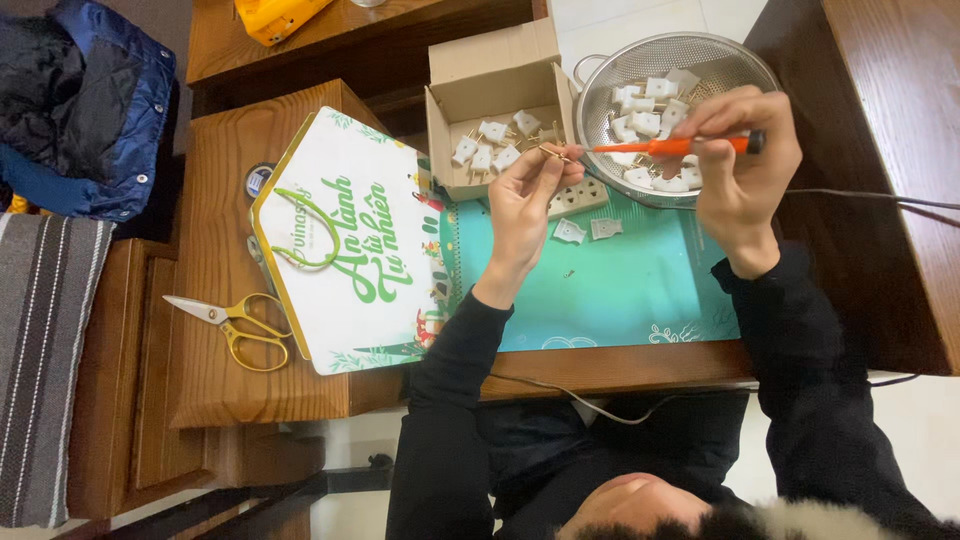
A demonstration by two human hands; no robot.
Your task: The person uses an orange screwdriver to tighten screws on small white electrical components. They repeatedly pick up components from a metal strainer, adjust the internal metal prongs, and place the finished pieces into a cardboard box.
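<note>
My left hand (525, 195) pinches a small brass plug part (553, 152) between its fingertips, above the teal mat (640, 290). My right hand (742, 150) grips an orange-handled screwdriver (665, 146), whose tip points left and meets the brass part. Both hands hover in front of a metal colander (740, 62) that holds several white plug pieces. Two white plug shells (587, 230) lie on the mat just under the hands, beside a white socket block (580, 196).
An open cardboard box (490, 70) with several white plugs stands left of the colander. A white and green house-shaped paper bag (345, 240) and gold-handled scissors (235, 322) lie to the left. A dark cable (870, 196) runs off right. A blue jacket (80, 110) lies far left.
</note>
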